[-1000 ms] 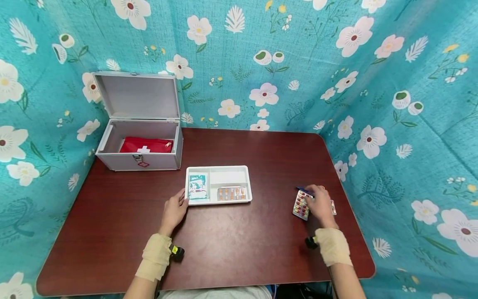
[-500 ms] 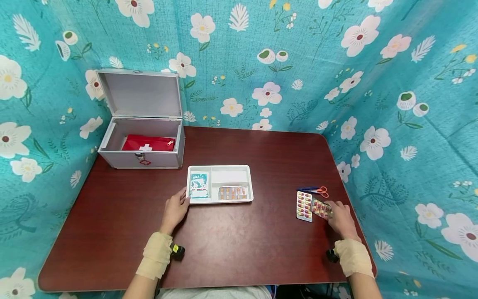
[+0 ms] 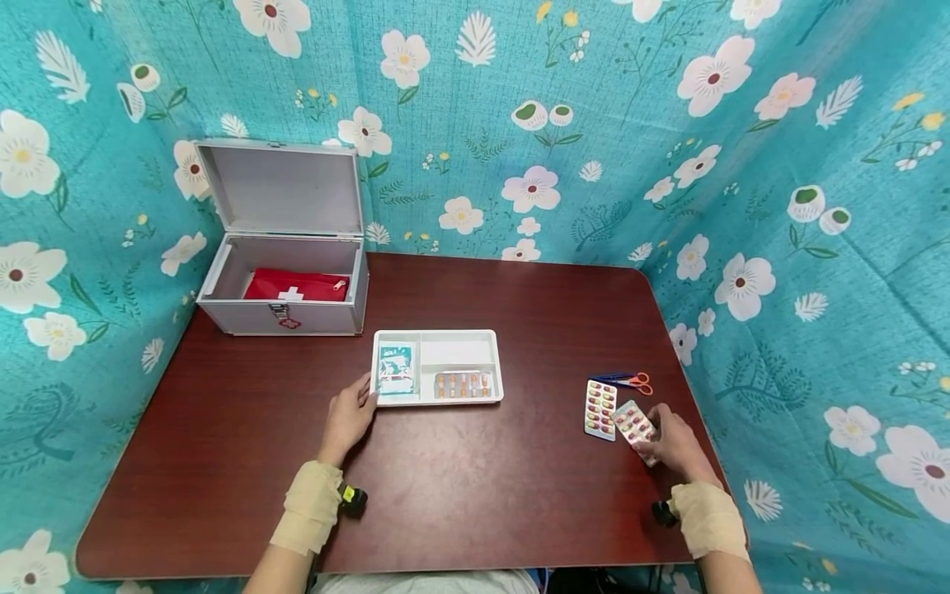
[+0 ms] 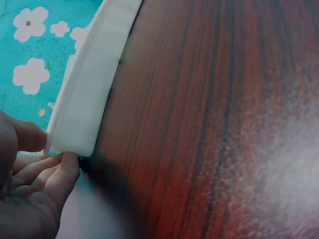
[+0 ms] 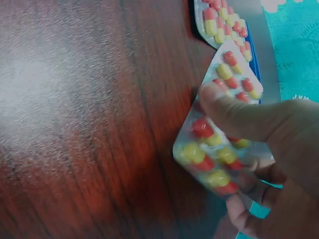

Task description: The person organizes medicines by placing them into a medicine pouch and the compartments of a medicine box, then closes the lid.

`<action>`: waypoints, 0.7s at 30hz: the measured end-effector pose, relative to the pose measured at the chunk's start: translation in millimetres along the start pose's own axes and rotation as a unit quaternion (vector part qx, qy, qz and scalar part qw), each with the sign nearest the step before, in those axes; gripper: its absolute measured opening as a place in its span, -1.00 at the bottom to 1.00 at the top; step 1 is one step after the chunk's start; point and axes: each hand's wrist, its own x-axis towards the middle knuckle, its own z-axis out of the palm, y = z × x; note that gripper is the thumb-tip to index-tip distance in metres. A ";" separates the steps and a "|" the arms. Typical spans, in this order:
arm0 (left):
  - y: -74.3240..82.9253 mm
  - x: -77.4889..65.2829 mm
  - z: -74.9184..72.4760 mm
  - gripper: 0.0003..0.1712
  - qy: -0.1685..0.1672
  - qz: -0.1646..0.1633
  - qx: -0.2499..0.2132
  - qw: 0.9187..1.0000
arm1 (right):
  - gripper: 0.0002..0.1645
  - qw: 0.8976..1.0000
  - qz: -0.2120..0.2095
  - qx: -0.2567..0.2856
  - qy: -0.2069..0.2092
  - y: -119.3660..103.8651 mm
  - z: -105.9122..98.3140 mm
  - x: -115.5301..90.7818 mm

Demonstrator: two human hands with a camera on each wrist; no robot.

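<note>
Right hand (image 3: 671,445) pinches one of two blister packs (image 3: 633,424).

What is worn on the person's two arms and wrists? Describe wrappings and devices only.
Both hands are bare. The left wrist and right wrist each carry a beige elastic wrap. A small black device sits at each wrap's inner edge; the left one shows a yellow-green mark.

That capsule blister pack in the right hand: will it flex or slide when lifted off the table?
The blister pack looks thin and foil-backed, so probably light and slightly bendy. The right hand pinches one edge with the thumb on top, so it may sag. Its glossy blisters could slip in a loose grip.
</note>
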 end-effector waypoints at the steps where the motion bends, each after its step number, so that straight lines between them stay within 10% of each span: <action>1: 0.2 0.1 -0.2 -0.42 -0.001 0.000 0.000 1.000 | -0.34 1.000 -0.001 0.003 -0.001 0.9 0.5 -0.6; 12: 1.6 1.5 -1.4 -0.43 0.004 0.010 0.004 1.000 | -0.84 0.998 -0.020 0.015 0.062 -7.8 -19.3 -10.7; 21: 0.2 1.3 -1.6 -0.43 0.001 0.006 -0.003 1.000 | -0.71 0.977 -0.142 0.093 0.127 -102.7 -7.3 26.7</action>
